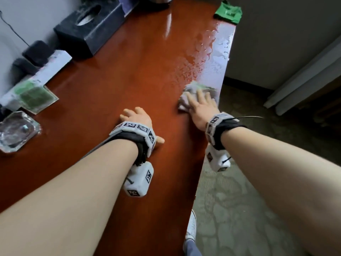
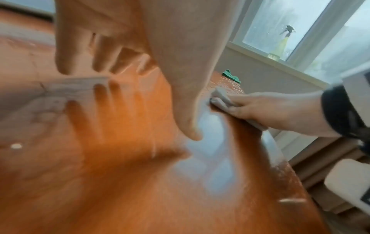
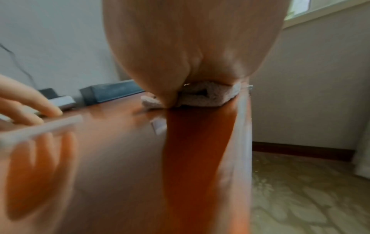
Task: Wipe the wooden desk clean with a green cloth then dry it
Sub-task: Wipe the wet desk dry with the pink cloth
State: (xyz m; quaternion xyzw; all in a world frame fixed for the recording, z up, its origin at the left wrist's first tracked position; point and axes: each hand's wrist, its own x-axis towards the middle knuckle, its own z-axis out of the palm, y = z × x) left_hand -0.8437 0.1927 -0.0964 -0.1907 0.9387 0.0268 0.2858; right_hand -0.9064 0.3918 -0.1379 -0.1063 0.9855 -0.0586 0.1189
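Observation:
On the glossy reddish wooden desk (image 1: 110, 80) my right hand (image 1: 201, 102) presses flat, fingers straight, on a folded pale grey cloth (image 1: 186, 97) at the desk's right edge. The left wrist view shows that hand (image 2: 260, 107) lying over the cloth (image 2: 220, 95). In the right wrist view, the cloth (image 3: 208, 95) sits under my palm (image 3: 190, 47). Water droplets (image 1: 203, 52) cover the desk beyond the cloth. A crumpled green cloth (image 1: 228, 12) lies at the far right corner. My left hand (image 1: 136, 117) rests on the desk with fingers spread (image 2: 120, 47), holding nothing.
A black tissue box (image 1: 90, 32), black plugs on a white power strip (image 1: 36, 50), green packets (image 1: 35, 97) and a glass ashtray (image 1: 16, 132) line the left side. The desk's right edge drops to a patterned floor (image 1: 239, 200). A spray bottle (image 2: 280, 45) stands on the windowsill.

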